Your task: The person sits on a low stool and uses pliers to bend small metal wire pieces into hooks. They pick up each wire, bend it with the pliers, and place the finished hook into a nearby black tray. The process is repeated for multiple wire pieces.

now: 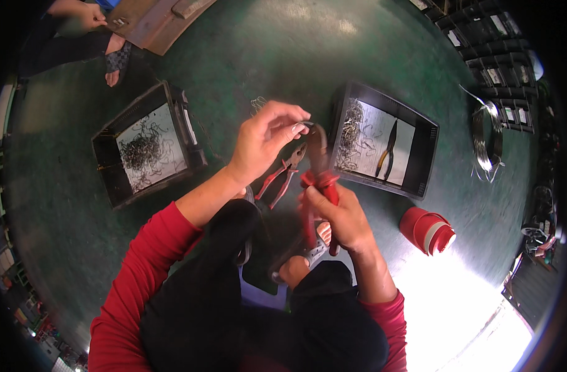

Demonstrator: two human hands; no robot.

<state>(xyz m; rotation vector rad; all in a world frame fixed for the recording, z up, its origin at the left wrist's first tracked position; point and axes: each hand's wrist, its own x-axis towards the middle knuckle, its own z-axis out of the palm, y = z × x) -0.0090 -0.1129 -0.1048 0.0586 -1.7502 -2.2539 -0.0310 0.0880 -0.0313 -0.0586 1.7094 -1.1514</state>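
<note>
My right hand (342, 217) is wrapped round the red handles of a pair of pliers (319, 180), whose jaws point up and away and are partly smeared by motion. Beside the jaw tips, my left hand (262, 136) pinches a small bent piece of wire (306, 123) between thumb and fingertips. The wire seems to touch the jaws, though its exact shape is hard to make out. On the floor between my arms lies a second pair of red-handled pliers (283, 177), jaws pointing away from me. A few loose wire pieces (257, 104) show just beyond my left hand.
Left stands a black crate (104, 162) with many bent wire pieces. Another black crate (427, 152), right, holds wire pieces and yellow-and-black pliers (389, 149). Further right are a red container (427, 230) and a wire coil (482, 139). Another person's hand (85, 15) shows far left.
</note>
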